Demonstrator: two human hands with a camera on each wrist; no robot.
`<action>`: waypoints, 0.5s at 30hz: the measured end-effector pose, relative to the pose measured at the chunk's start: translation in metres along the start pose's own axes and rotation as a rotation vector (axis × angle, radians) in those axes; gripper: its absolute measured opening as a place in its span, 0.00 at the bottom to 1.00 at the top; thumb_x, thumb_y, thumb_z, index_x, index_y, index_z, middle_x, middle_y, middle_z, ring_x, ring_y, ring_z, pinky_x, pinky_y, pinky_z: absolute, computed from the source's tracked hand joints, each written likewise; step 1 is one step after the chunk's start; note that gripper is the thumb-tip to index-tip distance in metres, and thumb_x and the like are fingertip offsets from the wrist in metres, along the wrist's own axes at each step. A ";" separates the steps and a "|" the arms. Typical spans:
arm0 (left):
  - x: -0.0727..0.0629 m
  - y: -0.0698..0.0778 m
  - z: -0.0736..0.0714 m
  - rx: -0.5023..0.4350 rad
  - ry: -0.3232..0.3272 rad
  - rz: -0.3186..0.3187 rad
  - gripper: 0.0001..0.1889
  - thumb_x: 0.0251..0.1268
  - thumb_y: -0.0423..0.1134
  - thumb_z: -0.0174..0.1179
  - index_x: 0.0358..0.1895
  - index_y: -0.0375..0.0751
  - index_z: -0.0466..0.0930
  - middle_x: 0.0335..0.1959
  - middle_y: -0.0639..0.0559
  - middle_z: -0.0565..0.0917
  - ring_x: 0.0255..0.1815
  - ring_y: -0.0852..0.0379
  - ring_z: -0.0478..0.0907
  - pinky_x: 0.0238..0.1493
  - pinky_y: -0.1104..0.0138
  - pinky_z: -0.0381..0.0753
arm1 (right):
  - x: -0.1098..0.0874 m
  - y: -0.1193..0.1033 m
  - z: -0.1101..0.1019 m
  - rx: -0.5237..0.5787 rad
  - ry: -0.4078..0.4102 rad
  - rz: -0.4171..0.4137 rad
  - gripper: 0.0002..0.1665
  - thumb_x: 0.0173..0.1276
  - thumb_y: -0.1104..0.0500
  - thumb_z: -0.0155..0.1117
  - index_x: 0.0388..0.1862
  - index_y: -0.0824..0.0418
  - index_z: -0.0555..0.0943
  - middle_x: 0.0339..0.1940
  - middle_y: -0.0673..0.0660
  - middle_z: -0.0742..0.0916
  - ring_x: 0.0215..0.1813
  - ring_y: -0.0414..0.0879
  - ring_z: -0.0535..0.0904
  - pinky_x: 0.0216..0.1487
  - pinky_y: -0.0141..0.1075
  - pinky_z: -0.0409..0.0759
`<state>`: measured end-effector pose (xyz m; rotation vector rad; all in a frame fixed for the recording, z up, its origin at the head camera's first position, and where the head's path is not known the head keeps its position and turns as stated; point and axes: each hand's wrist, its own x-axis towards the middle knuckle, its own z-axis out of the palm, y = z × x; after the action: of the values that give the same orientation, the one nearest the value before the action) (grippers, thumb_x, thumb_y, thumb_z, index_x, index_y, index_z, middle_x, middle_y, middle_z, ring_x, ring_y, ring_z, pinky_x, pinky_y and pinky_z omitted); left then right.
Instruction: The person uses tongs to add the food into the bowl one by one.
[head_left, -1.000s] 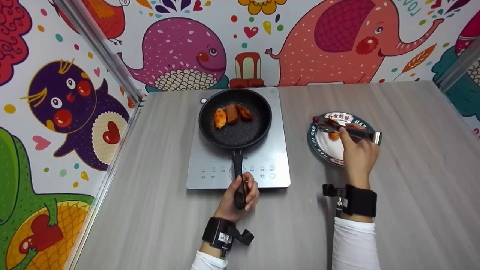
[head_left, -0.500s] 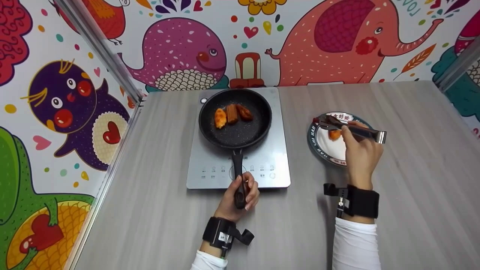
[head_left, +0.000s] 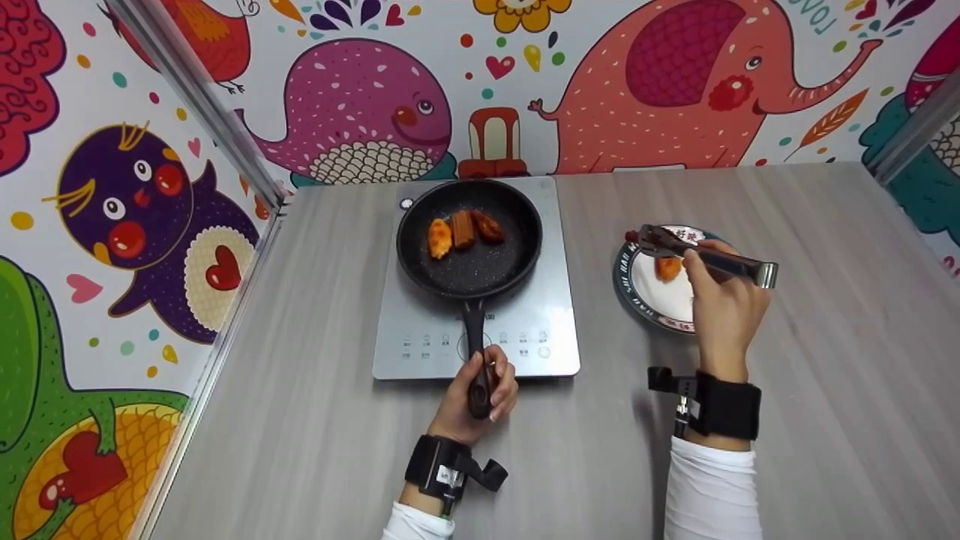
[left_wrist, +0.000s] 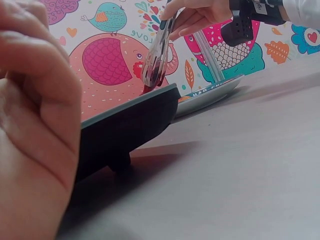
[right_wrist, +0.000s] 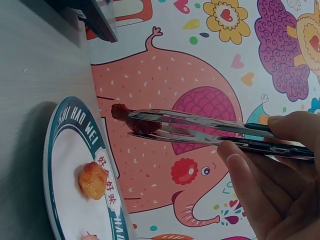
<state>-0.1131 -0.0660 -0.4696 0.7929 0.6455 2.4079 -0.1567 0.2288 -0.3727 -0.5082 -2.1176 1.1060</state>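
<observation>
My left hand (head_left: 461, 405) grips the handle (head_left: 475, 330) of a black frying pan (head_left: 480, 274). In the pan lie an orange piece of food (head_left: 440, 238), a ribbed brown piece (head_left: 463, 229) and a dark reddish piece (head_left: 488, 226), side by side. My right hand (head_left: 726, 322) holds metal tongs (right_wrist: 200, 130) with dark handles. Their tips pinch a dark red, glazed piece of meat (right_wrist: 142, 122) shaped like a small drumstick, raised over the far left rim of a green-edged plate (head_left: 634, 298). An orange piece (right_wrist: 93, 181) rests on that plate; my right hand partly covers the plate in the head view.
The pan sits on a silver induction cooker (head_left: 517, 322) with touch controls along its front. A wood-grain table (head_left: 315, 360) carries everything. Behind stands a wall (head_left: 667, 90) painted with cartoon animals, and a metal frame post (head_left: 217, 105) marks the left corner.
My right hand and the back end of the tongs have shifted slightly to the right, the meat still pinched over the plate's left rim. My left hand and the pan stay put.
</observation>
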 end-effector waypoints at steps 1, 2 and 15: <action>0.000 0.000 0.000 -0.001 -0.001 -0.001 0.15 0.68 0.52 0.40 0.36 0.45 0.67 0.16 0.56 0.64 0.13 0.62 0.63 0.12 0.73 0.59 | 0.000 -0.001 0.000 0.008 -0.002 0.002 0.14 0.55 0.48 0.65 0.38 0.52 0.83 0.31 0.52 0.85 0.29 0.37 0.73 0.32 0.27 0.64; 0.000 0.000 0.000 -0.002 -0.003 0.000 0.15 0.68 0.52 0.40 0.36 0.45 0.67 0.16 0.56 0.64 0.13 0.62 0.63 0.12 0.73 0.59 | -0.001 -0.002 -0.001 0.019 -0.003 0.003 0.14 0.55 0.48 0.65 0.38 0.52 0.83 0.31 0.52 0.85 0.29 0.37 0.74 0.32 0.27 0.64; 0.000 -0.001 0.001 -0.018 0.017 0.007 0.15 0.68 0.52 0.40 0.36 0.45 0.67 0.18 0.57 0.68 0.14 0.64 0.66 0.13 0.74 0.61 | -0.006 -0.017 -0.006 0.121 -0.012 -0.036 0.13 0.55 0.48 0.65 0.39 0.49 0.83 0.35 0.49 0.84 0.31 0.37 0.77 0.33 0.27 0.68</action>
<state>-0.1123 -0.0652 -0.4697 0.7688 0.6280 2.4261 -0.1483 0.2187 -0.3588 -0.4059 -2.0467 1.2107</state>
